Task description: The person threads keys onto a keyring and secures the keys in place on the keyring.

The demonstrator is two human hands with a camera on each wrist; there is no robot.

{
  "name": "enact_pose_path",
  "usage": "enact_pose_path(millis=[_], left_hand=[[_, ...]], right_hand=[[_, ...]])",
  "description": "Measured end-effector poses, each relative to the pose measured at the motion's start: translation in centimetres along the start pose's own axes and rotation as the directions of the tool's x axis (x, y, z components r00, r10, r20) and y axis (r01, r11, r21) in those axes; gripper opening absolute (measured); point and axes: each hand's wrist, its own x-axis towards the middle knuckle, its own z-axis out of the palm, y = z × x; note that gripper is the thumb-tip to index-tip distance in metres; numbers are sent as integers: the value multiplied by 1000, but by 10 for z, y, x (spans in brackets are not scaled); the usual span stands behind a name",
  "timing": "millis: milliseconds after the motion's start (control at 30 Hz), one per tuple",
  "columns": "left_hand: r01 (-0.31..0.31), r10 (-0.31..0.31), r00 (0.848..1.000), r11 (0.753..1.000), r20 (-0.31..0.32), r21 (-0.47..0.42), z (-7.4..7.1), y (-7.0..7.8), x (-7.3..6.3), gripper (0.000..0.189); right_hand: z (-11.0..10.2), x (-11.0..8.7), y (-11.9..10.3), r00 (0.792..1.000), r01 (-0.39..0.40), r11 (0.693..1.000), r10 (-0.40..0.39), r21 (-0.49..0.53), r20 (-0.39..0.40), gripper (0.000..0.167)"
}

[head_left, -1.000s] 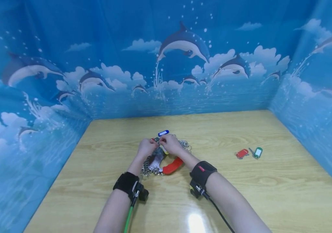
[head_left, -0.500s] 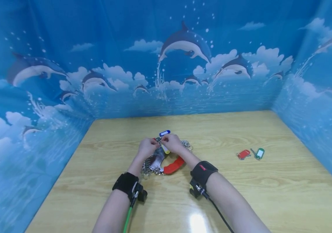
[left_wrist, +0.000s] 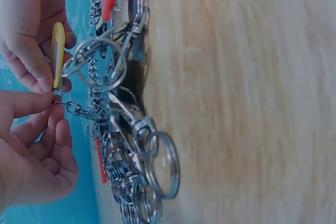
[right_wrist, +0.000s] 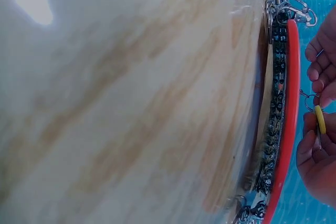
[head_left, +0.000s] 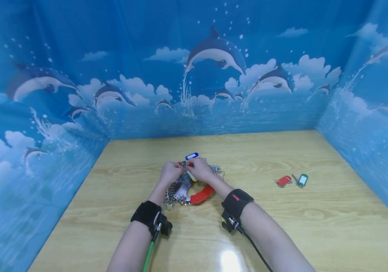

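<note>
My left hand (head_left: pixel 172 172) pinches a thin metal split ring at the end of a swivel clasp (left_wrist: pixel 79 109), best seen in the left wrist view. Between the thumb and fingers of my right hand (head_left: pixel 199 169) is a yellow key tag (left_wrist: pixel 58 56); the fingertips of both hands nearly meet. A slim metal piece shows by the tag in the right wrist view, too small to name surely. Below the hands lies a curved red-and-white plate (head_left: pixel 202 195) with a heap of chains, clasps and split rings (left_wrist: pixel 163 166) about it. The fingers partly hide the joint between tag and ring.
A blue key tag (head_left: pixel 191 155) lies just beyond the hands. On the right of the wooden table (head_left: pixel 333 223), a red key tag (head_left: pixel 284 181) and a green key tag (head_left: pixel 302 180) lie with keys. A dolphin-printed curtain (head_left: pixel 139 113) stands behind the table.
Both hands stay in nearly the same place over the chains. Compared with half a second ago, the right fingertips are slightly nearer the left ones. The head view has shifted a little.
</note>
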Motion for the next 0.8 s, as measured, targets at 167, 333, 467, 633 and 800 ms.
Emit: enact_pose_path(millis=[167,333,467,633,800], left_hand=[[2,-2,1000,1000,8,-24,-1,1,0,15],[-44,44,998,999,42,-18,-1,2,0,15],[-56,56,998,998,42,-4,-1,2,0,15],[19,-18,1000,1000,24,-25,1,3,0,17],[68,-68,998,996,10,-54,1,4,-1,15]], right_hand=[[-4,1,-1,1000,-2,1000,2,-7,16,10],[-5,3,0,998,-65,997,64,34,29,12],[-3,4,2,998,-55,998,55,17,14,11],[-1,4,0,1000,-23,1000,23,-14,12,11],[0,2,0,1000,-5,999,5,-39,20,11]])
